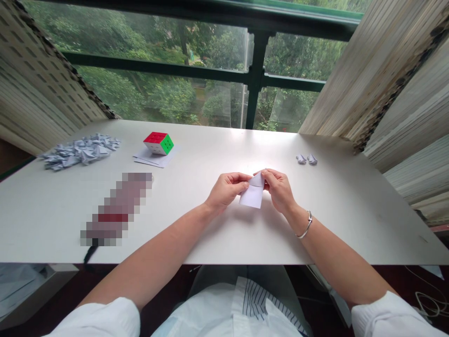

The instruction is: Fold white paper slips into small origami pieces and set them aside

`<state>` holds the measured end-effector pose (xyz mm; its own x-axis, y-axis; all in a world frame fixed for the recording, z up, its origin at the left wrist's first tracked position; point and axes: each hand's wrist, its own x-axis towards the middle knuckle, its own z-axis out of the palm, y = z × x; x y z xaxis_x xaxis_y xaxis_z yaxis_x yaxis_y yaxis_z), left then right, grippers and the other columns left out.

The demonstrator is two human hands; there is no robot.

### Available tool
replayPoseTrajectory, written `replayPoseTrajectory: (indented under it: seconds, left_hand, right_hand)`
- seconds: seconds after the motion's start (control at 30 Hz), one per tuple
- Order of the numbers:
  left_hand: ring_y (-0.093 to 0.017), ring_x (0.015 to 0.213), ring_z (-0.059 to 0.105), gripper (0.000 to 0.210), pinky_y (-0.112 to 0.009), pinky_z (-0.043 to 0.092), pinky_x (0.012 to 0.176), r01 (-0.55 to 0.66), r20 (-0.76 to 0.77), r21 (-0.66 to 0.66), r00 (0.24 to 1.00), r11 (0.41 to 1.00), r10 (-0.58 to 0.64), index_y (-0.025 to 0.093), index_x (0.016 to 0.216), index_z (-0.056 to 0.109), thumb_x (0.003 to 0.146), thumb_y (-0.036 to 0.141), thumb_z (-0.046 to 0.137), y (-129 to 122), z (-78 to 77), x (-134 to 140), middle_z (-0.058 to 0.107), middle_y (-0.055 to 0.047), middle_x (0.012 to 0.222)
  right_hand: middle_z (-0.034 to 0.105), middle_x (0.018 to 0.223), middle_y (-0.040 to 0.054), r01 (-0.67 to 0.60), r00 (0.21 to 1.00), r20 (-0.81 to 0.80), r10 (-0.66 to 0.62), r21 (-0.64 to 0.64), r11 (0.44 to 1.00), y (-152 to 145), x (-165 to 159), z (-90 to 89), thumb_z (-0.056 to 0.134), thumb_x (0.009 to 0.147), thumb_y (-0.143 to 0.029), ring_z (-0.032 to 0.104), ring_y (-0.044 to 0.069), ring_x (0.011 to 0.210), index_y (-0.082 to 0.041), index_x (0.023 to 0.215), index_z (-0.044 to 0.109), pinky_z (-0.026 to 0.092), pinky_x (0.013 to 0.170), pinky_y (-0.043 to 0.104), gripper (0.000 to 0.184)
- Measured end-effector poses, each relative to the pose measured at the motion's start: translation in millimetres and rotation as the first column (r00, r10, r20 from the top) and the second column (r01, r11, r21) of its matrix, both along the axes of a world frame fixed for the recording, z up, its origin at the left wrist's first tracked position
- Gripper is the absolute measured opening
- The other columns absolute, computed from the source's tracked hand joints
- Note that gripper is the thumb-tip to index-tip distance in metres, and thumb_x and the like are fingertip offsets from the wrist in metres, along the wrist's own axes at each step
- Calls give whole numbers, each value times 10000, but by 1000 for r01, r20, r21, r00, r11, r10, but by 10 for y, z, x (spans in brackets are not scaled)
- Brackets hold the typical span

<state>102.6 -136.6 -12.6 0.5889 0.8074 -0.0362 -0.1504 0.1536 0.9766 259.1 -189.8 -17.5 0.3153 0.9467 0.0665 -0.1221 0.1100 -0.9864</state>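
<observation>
Between my hands, a little above the white table (217, 238), is a small sheet of white paper (251, 196) with its upper part folded over at a slant. My left hand (227, 189) pinches the paper's left edge between thumb and fingers. At the upper right corner, my right hand (278, 187) grips the folded tip; some of its fingers are hidden behind the sheet. Two small folded paper pieces (306, 159) lie side by side farther back on the right.
A heap of folded paper pieces (82, 152) covers the back left. A puzzle cube (158, 143) rests on flat paper sheets (149, 159). Nearer me on the left lies a pixelated long item (117, 210) with a black strap. Curtains (351, 70) flank the window behind the table.
</observation>
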Motion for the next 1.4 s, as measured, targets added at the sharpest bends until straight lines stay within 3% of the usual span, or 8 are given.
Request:
replayPoseTrajectory:
  seconds: [0.33,0.63,0.77,0.87,1.0,1.1,1.23,1.4]
  left_hand:
    - [-167,757,643,312,-301,514,712,6,-29,-7,1000,1000,-6,136,967,755,664,214,757,-24,44,-15,739,-91,910]
    - [-151,723,640,291,-304,535,702,-82,-45,-21,996,996,81,131,964,739,679,192,727,-4,8,-9,730,-79,885]
    - [-182,781,665,301,-343,550,751,-59,-17,-42,998,997,59,130,979,732,695,226,745,6,-9,-5,732,-96,916]
    - [-182,783,667,309,-346,553,752,-22,8,-57,1000,998,22,132,975,734,707,282,766,5,-26,-2,730,-99,916]
    - [-166,768,662,308,-335,553,750,3,23,-68,1000,998,-2,136,962,735,712,310,778,8,-52,-5,728,-92,904]
    - [-164,790,667,302,-328,552,760,3,47,-73,999,997,0,141,976,732,733,318,762,13,-59,-9,731,-90,912]
    - [-180,813,676,327,-346,551,779,9,79,-78,997,997,-3,133,991,726,723,316,768,19,-33,-11,736,-97,923]
    - [-187,796,686,321,-337,544,767,-8,110,-82,994,997,17,112,975,725,736,325,752,21,34,-19,736,-111,925]
  right_hand:
    - [665,724,22,69,990,-123,-67,10,998,10,73,-3,790,671,-358,585,141,663,-167,773,734,523,631,298,224]
    - [661,766,24,4,995,-103,-5,-6,1000,-3,74,-7,764,707,-433,598,143,685,-168,839,709,530,612,288,301]
    - [660,747,9,-18,1000,26,18,3,1000,-5,47,-48,777,689,-419,593,139,673,-181,775,656,497,586,263,280]
    - [658,736,6,30,975,217,-44,66,997,-22,17,-72,731,746,-415,584,139,662,-195,766,641,484,609,269,239]
    - [653,758,6,64,874,461,-151,199,978,-73,-14,-71,636,846,-376,575,138,644,-228,844,659,469,588,268,150]
    - [657,855,26,4,786,591,-179,285,958,-98,-3,-79,578,893,-324,594,150,710,-259,951,699,490,631,284,149]
    - [633,919,43,-76,682,713,-164,292,953,-107,36,-103,549,910,-281,599,155,745,-313,1113,710,512,673,297,262]
    - [591,944,56,-119,636,757,-152,291,949,-122,31,-81,522,927,-300,580,150,730,-336,1234,662,528,650,292,339]
